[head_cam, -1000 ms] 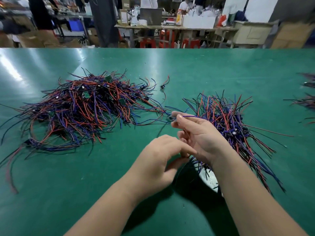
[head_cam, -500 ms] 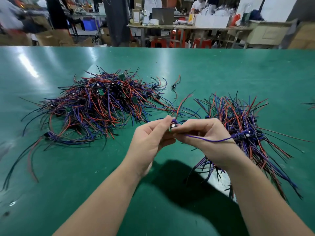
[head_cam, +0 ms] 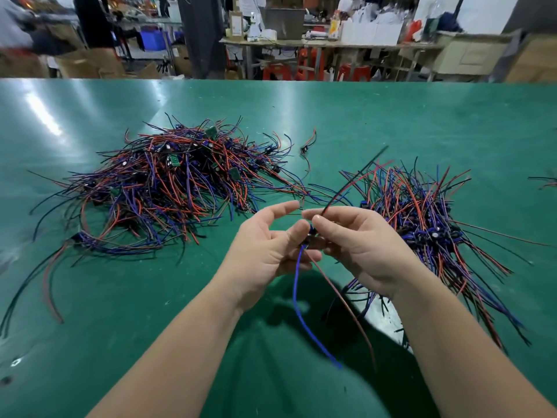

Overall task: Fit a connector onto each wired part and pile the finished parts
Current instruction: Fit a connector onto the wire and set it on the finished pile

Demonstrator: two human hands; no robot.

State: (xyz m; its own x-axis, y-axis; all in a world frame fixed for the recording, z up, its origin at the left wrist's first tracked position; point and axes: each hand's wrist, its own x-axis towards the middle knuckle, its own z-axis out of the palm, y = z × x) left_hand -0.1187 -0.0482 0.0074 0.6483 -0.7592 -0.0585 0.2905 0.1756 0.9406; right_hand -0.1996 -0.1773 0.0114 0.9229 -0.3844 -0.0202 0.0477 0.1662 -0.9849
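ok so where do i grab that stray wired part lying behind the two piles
Pinch the stray wired part by its small dark body, coming from above: it lies flat on the table, and its thin wires curl away on two sides, so they would probably just flex.

1. Your table mat (head_cam: 391, 131) is plain green all over, with pale glare streaks on the far left.
2. The left pile (head_cam: 168, 188) is a tangle of red, blue, purple and black wires, with tiny green boards (head_cam: 212, 132) dotted in.
3. The right pile (head_cam: 422, 212) is the same red, blue, purple and black mix.
4. Your wired part (head_cam: 312, 236) has a dark body, a bright blue lead (head_cam: 297, 297), a dull red lead (head_cam: 340, 300), and an upper lead (head_cam: 346, 188) that's red low down and black at the tip.
5. Behind the table you've got red stools (head_cam: 272, 72) and a blue crate (head_cam: 153, 40).
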